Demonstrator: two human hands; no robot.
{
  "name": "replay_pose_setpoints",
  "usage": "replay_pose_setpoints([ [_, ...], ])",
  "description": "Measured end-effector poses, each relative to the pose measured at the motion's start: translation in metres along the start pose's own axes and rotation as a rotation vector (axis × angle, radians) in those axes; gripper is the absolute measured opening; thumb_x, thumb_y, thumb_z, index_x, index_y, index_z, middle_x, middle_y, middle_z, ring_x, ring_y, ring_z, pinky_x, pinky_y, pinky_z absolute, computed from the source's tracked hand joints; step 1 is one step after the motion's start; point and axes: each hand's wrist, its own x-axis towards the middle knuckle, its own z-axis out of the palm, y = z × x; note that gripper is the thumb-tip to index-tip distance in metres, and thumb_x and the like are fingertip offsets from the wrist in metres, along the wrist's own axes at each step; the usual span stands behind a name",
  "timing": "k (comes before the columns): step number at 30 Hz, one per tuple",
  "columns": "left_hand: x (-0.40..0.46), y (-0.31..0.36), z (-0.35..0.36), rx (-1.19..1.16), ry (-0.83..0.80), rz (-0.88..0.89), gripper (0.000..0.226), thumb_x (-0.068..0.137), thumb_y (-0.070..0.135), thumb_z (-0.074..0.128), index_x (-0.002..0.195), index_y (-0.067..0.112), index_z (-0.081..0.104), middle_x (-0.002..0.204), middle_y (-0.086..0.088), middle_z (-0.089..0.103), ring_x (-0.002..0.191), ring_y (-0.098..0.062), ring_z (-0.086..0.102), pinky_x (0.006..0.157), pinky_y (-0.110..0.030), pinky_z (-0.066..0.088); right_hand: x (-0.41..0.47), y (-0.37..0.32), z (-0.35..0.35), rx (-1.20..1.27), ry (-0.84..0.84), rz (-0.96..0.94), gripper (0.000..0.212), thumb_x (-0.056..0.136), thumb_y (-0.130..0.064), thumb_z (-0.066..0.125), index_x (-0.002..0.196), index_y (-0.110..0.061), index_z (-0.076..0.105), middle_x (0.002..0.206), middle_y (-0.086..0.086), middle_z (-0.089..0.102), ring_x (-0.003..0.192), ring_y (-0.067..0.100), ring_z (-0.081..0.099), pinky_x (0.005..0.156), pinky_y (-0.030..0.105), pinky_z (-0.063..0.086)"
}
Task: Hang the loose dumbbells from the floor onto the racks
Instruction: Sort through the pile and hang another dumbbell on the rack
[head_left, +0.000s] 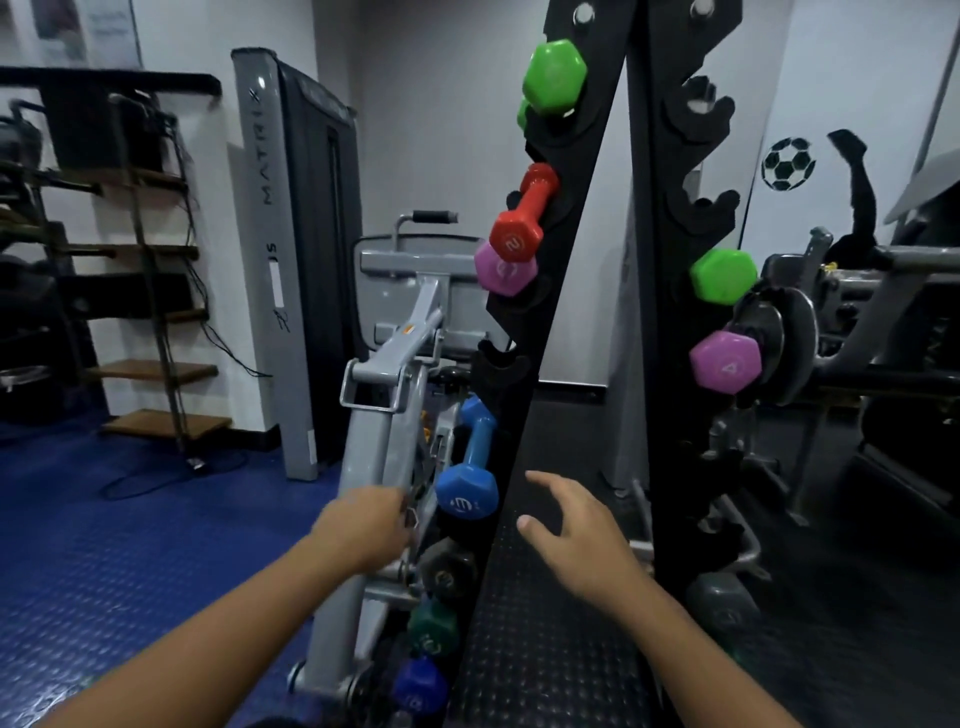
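While both hands hover empty, the blue dumbbell (467, 483) hangs racked.

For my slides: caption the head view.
Both hands, left and right, empty, reach toward a dumbbell rack.

We see a tall grey Matrix machine (270, 249) against the white wall, with wooden shelves (156, 369) and trailing cables to its left. A football sticker (788, 163) marks the right wall. Blue studded flooring (104, 545) meets black studded matting (540, 623).
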Motion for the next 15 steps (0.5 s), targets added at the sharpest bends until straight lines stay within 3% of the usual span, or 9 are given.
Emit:
replay_pose_setpoints([
  [3, 0.025, -0.023, -0.025, -0.038, 0.121, -0.033, 0.055, 0.098, 0.052, 0.055, 0.144, 0.022, 0.046, 0.139, -0.009, 0.060, 0.124, -0.034, 0.060, 0.097, -0.044, 0.053, 0.006, -0.014, 0.001, 0.003, 0.024, -0.084, 0.059, 0.100, -0.041, 0.062, 0.154, -0.033, 0.042, 0.154, -0.017, 0.042, 0.134, -0.007, 0.037, 0.110, 0.017, 0.029],
  [7, 0.063, -0.030, -0.060, -0.352, 0.315, 0.155, 0.068, 0.106, 0.043, 0.050, 0.164, 0.018, 0.024, 0.165, -0.005, 0.037, 0.150, -0.024, 0.038, 0.121, -0.038, 0.034, 0.015, -0.027, 0.005, -0.033, 0.032, -0.178, 0.067, 0.100, -0.048, 0.059, 0.159, -0.036, 0.030, 0.159, -0.024, 0.028, 0.141, -0.010, 0.026, 0.115, 0.014, 0.019],
  [11, 0.087, -0.005, -0.075, -0.448, 0.265, 0.295, 0.068, 0.108, 0.041, 0.047, 0.165, 0.018, 0.020, 0.169, -0.003, 0.027, 0.152, -0.023, 0.034, 0.124, -0.033, 0.024, 0.027, -0.030, 0.012, -0.071, 0.016, -0.219, 0.074, 0.098, -0.057, 0.056, 0.161, -0.038, 0.022, 0.162, -0.025, 0.019, 0.143, -0.012, 0.020, 0.115, 0.011, 0.015],
  [15, 0.109, 0.012, -0.059, -0.565, 0.127, 0.293, 0.061, 0.108, 0.035, 0.051, 0.163, 0.020, 0.030, 0.157, -0.005, 0.048, 0.143, -0.024, 0.047, 0.119, -0.035, 0.036, 0.033, -0.027, 0.023, -0.100, -0.036, -0.175, 0.074, 0.097, -0.058, 0.057, 0.160, -0.042, 0.022, 0.160, -0.026, 0.019, 0.144, -0.004, 0.027, 0.119, 0.021, 0.026],
])
